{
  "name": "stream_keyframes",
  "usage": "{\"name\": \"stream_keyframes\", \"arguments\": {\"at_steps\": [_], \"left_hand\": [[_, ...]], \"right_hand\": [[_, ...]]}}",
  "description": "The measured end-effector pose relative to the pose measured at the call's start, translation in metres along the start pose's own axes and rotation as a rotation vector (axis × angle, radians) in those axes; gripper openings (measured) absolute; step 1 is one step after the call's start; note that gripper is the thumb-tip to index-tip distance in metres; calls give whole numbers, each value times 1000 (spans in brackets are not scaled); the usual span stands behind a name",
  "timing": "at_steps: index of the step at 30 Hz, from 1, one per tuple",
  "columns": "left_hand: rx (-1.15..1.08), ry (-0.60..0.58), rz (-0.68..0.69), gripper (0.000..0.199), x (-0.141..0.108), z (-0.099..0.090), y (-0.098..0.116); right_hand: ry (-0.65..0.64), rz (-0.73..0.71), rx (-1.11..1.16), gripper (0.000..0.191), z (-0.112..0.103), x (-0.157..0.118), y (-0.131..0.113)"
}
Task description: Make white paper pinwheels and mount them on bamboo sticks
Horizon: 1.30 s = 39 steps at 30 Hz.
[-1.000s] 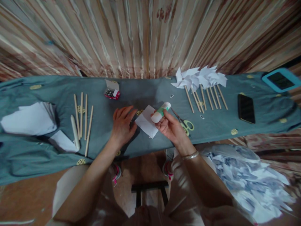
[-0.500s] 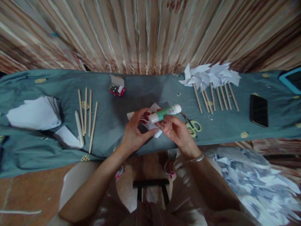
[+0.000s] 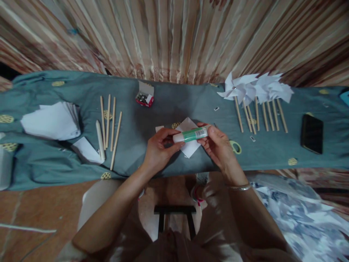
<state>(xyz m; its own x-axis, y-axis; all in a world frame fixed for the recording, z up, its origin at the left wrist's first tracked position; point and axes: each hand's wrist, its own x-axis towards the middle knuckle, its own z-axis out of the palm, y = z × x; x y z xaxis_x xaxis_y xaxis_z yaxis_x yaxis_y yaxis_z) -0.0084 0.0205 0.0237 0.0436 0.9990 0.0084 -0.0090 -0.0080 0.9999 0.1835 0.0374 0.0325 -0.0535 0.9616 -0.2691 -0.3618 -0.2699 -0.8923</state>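
A green and white glue stick [image 3: 191, 135] is held level between my two hands, over the table. My left hand [image 3: 161, 148] pinches its white left end between thumb and fingers. Around its right end, the fingers of my right hand [image 3: 219, 145] are closed. Beneath the glue stick lies a square of white paper [image 3: 190, 150], turned corner toward me. A small pale paper piece [image 3: 159, 128] shows behind my left hand. Scissors with a yellow-green handle [image 3: 236, 147] lie just right of my right hand, which partly covers them.
Several paper pinwheels [image 3: 261, 89] on sticks lie at the back right, near a black phone [image 3: 312, 134]. To the left are wooden sticks [image 3: 109, 122], a white pointed rod [image 3: 100, 140] and stacked paper [image 3: 50, 122]. An open box of metal pins [image 3: 145, 99] sits behind my hands.
My right hand has shifted from under the glue stick to its right end, closing round it. My left hand now grips the left end. The whole view has shifted slightly.
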Motion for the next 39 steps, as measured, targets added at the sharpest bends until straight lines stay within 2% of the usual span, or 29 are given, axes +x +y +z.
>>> {"name": "stream_keyframes", "arguments": {"at_steps": [6, 12, 18, 21, 25, 29, 32, 36, 39], "left_hand": [[30, -11, 58, 24, -1, 0, 2], [163, -40, 144, 20, -2, -2, 5], [324, -70, 296, 14, -2, -5, 9], [329, -68, 307, 16, -2, -4, 7], [259, -31, 278, 18, -1, 0, 3], [267, -3, 278, 20, 0, 5, 1], [265, -9, 285, 21, 0, 6, 0], [276, -29, 303, 33, -2, 4, -3], [457, -85, 370, 23, -5, -2, -7]], "right_hand": [[38, 36, 20, 39, -2, -1, -1], [64, 68, 27, 40, -7, 0, 2], [103, 138, 22, 41, -14, 2, 6], [107, 141, 49, 39, -12, 2, 7], [41, 123, 159, 36, -3, 0, 10], [-52, 203, 255, 33, 10, -4, 16], [-77, 227, 241, 33, 16, -7, 16], [36, 125, 150, 34, 7, -4, 6], [157, 16, 60, 33, -5, 1, -1]]}}
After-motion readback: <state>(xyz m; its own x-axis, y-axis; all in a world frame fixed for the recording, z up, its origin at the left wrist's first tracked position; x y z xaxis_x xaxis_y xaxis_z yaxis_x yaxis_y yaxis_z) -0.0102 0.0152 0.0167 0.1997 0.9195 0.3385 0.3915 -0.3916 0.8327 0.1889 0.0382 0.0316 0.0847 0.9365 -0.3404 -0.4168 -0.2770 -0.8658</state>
